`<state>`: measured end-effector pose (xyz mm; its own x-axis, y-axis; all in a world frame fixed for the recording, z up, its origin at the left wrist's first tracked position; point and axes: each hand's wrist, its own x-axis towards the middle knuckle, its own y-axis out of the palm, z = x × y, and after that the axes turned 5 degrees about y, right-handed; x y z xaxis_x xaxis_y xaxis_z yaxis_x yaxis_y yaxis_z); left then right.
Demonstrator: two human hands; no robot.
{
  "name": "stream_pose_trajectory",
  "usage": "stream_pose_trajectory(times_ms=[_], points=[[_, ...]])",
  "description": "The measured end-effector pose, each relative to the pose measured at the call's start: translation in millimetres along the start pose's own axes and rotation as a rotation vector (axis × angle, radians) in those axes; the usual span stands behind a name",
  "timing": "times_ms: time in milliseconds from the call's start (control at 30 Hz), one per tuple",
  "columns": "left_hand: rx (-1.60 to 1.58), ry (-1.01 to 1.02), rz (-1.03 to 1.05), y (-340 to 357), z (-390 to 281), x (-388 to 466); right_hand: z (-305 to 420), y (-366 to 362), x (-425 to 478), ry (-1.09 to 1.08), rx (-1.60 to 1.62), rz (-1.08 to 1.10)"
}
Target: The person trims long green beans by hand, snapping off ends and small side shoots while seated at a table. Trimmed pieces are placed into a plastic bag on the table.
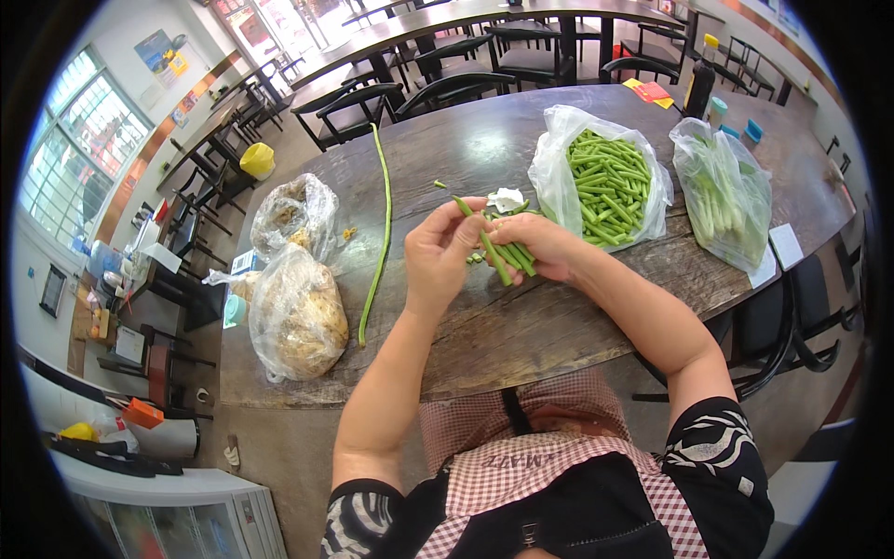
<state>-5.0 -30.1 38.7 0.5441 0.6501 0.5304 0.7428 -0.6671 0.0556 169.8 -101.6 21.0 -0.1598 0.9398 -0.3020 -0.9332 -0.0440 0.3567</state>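
My left hand (445, 244) pinches the upper end of a green long bean (499, 264) near the middle of the dark wooden table (447, 349). Close against it, my right hand (534, 244) holds several cut bean pieces (518, 257), their ends pointing down. Just behind the hands lie a crumpled white tissue (505, 200) and a few short bean bits (439, 184). One whole long bean (383, 230) lies lengthwise to the left. Right of the hands, an opened clear plastic bag (552, 154) is full of cut green bean pieces (607, 185).
Two plastic bags of brownish produce (300, 314) (286, 216) stand at the left. A bag of leafy green stalks (719, 192), a dark bottle with a yellow cap (699, 87) and a red and yellow packet (649, 93) are at the right. Black chairs (454, 91) line the far edge.
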Motion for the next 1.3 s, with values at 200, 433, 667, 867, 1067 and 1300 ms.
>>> stream_pose_trajectory(times_ms=[200,433,667,867,1067,1300], points=[[-0.106,-0.100,-0.072,-10,22,5,4,12,-12,-0.025,0.151,0.193],[0.061,0.016,-0.091,-12,17,7,7,13,-14,-0.015,0.057,0.104],[0.062,0.094,-0.020,11,-6,-2,8,5,-10,-0.031,0.036,-0.045],[-0.105,-0.185,-0.080,-17,18,5,17,-4,-16,-0.177,-0.047,-0.038],[0.481,-0.163,-0.017,-16,14,1,26,-3,-32,-0.431,-1.167,-0.419],[0.483,-0.178,0.093,-2,22,-6,12,1,-25,-0.588,-1.341,-0.464]])
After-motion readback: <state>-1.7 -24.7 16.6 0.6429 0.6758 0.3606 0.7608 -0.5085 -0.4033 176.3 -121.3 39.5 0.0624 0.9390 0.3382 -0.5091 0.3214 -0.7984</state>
